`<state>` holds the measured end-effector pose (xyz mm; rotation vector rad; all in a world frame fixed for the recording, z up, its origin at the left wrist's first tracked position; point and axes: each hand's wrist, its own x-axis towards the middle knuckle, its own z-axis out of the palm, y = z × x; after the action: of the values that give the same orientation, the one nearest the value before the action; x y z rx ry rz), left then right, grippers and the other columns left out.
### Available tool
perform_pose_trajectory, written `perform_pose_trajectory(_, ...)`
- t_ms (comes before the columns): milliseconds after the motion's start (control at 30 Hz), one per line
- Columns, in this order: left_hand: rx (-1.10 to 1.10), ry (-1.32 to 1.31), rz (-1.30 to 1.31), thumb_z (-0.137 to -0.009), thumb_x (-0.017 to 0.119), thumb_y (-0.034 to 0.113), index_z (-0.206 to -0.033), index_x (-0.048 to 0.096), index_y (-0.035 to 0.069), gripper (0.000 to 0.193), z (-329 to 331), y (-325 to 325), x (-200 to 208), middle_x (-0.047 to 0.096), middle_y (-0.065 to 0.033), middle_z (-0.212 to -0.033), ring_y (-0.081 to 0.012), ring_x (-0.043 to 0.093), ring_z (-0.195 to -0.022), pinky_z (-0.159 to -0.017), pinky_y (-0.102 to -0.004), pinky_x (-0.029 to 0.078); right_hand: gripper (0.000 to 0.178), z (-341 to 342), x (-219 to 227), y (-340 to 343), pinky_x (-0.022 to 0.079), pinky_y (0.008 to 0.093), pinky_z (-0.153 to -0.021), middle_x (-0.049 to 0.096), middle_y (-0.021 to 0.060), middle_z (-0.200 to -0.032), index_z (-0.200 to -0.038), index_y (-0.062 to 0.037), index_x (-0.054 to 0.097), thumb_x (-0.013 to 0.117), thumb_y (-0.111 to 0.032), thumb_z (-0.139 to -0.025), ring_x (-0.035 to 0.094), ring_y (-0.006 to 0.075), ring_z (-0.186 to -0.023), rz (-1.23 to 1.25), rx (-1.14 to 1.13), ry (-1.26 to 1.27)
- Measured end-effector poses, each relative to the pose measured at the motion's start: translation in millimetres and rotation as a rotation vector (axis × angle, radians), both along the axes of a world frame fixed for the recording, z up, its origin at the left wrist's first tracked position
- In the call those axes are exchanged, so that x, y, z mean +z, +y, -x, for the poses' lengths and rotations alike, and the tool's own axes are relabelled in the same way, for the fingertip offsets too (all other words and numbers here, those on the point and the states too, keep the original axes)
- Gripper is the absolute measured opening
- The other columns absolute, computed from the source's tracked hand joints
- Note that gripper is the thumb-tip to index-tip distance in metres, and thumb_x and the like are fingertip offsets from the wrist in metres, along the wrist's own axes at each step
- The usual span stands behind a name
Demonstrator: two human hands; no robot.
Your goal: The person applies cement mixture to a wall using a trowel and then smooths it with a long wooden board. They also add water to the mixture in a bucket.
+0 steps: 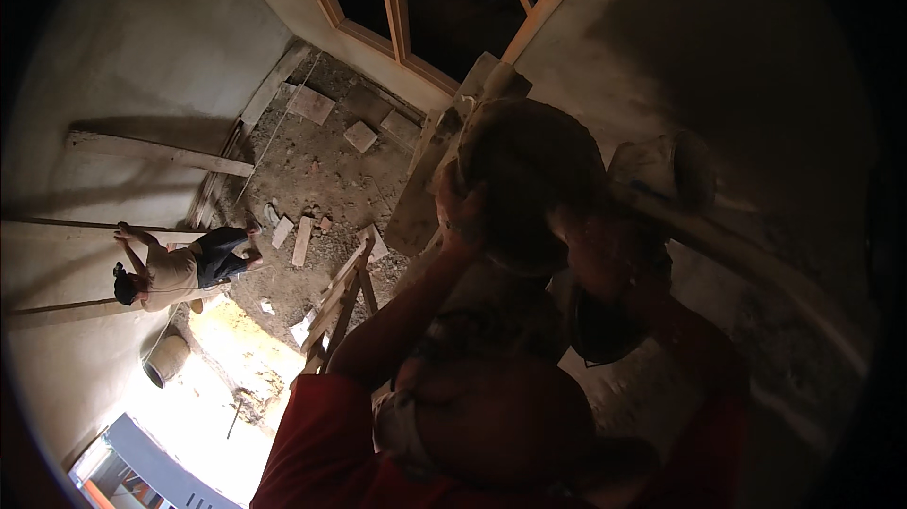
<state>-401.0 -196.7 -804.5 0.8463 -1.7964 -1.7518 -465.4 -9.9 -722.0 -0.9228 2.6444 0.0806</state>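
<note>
Both my bare hands are at a dark, round bucket (pixel 534 178) in front of me, beside some planks. My left hand (pixel 458 212) closes around its left edge. At its lower right edge is my right hand (pixel 605 249), fingers bent against the bucket and partly lost in shadow. Under my right hand there is a second dark bucket (pixel 614 325); whether the hand touches it I cannot tell. A third bucket (pixel 666 169) lies tilted farther right. The contents of the buckets are too dark to make out.
Mortar-marked planks (pixel 425 174) adjoin the wooden window frame (pixel 397 8). A wooden ladder (pixel 340 306) rises by my left arm; a pole (pixel 746 259) runs right. Below, bricks (pixel 361 137) litter the floor. Another person (pixel 175 268) handles a board at the left wall, near a bucket (pixel 167 360).
</note>
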Motion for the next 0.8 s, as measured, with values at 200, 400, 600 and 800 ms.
perform_pose_trajectory(200, 0.03, -0.003, -0.042, -0.075, 0.059, 0.02, -0.115, 0.048, -0.005, 0.049, -2, 1, 13, 0.058, -0.0252, -0.103, -0.0392, 0.056, -0.102, -0.085, -0.044, 0.042, 0.023, 10, -20, 29, 0.048, 0.04, -0.071, 0.06, 0.0106, -0.069, -0.103, -0.0133, 0.057, 0.051, -0.022, -0.082, 0.061, 0.0276, -0.065, 0.243, 0.214, 0.068)
perform_pose_trajectory(400, 0.051, -0.074, 0.001, -0.074, 0.059, 0.02, -0.117, 0.048, -0.004, 0.051, -1, -3, 0, 0.058, -0.0253, -0.104, -0.0406, 0.056, -0.101, -0.085, -0.0443, 0.042, 0.016, 2, 58, -29, 0.048, 0.0321, -0.074, 0.059, 0.0041, -0.084, -0.102, -0.0123, 0.059, 0.054, -0.018, -0.088, 0.059, 0.0191, -0.073, -0.46, 0.462, -0.113)
perform_pose_trajectory(600, 0.05, -0.088, -0.004, -0.074, 0.061, 0.021, -0.122, 0.046, -0.004, 0.056, -5, 2, 17, 0.057, -0.0261, -0.109, -0.0418, 0.054, -0.103, -0.089, -0.0442, 0.042, 0.019, 29, 119, -2, 0.049, 0.0325, -0.073, 0.058, 0.0061, -0.078, -0.099, -0.0122, 0.059, 0.053, -0.029, -0.09, 0.059, 0.02, -0.072, -0.06, 0.511, 0.46)
perform_pose_trajectory(800, 0.013, -0.076, -0.033, -0.074, 0.062, 0.022, -0.125, 0.043, -0.004, 0.061, -3, 0, -10, 0.053, -0.0279, -0.115, -0.042, 0.05, -0.11, -0.094, -0.0449, 0.038, 0.016, 81, 43, -34, 0.049, 0.0312, -0.067, 0.06, 0.0056, -0.069, -0.074, -0.0118, 0.06, 0.057, -0.023, -0.086, 0.06, 0.0221, -0.071, -0.02, 0.352, 0.249)
